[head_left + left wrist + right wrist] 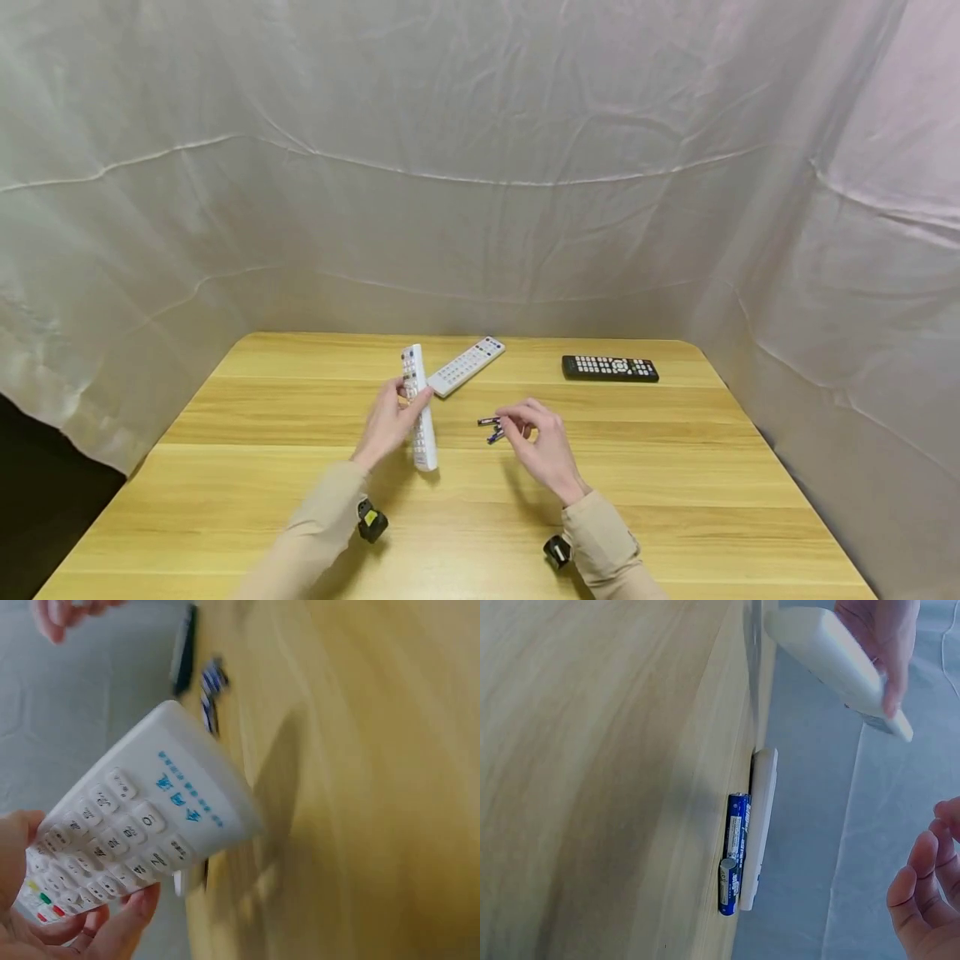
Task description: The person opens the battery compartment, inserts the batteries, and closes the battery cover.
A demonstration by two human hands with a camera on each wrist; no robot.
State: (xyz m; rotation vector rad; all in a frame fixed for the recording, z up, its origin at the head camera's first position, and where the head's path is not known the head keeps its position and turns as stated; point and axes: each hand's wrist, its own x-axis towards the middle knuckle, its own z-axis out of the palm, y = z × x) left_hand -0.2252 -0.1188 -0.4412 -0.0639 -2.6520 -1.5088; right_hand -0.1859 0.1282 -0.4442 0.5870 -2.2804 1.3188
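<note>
A white remote control (424,433) is gripped by my left hand (386,427), thumb on one side and fingers on the other. It is tilted up off the table, and its keypad and blue lettering show in the left wrist view. My right hand (542,442) hovers above the table with loosely bent fingers (906,900) and nothing visible between them. Blue batteries (737,829) lie together on the wood below that hand, one (727,889) nearer the right wrist camera. From the head view the right fingertips overlap the batteries' ends.
Another white remote control (467,367) lies slantwise on the table behind the held one. A black remote control (610,368) lies at the back right of the wooden table (675,467). Grey fabric (480,233) hangs behind the table and along its sides.
</note>
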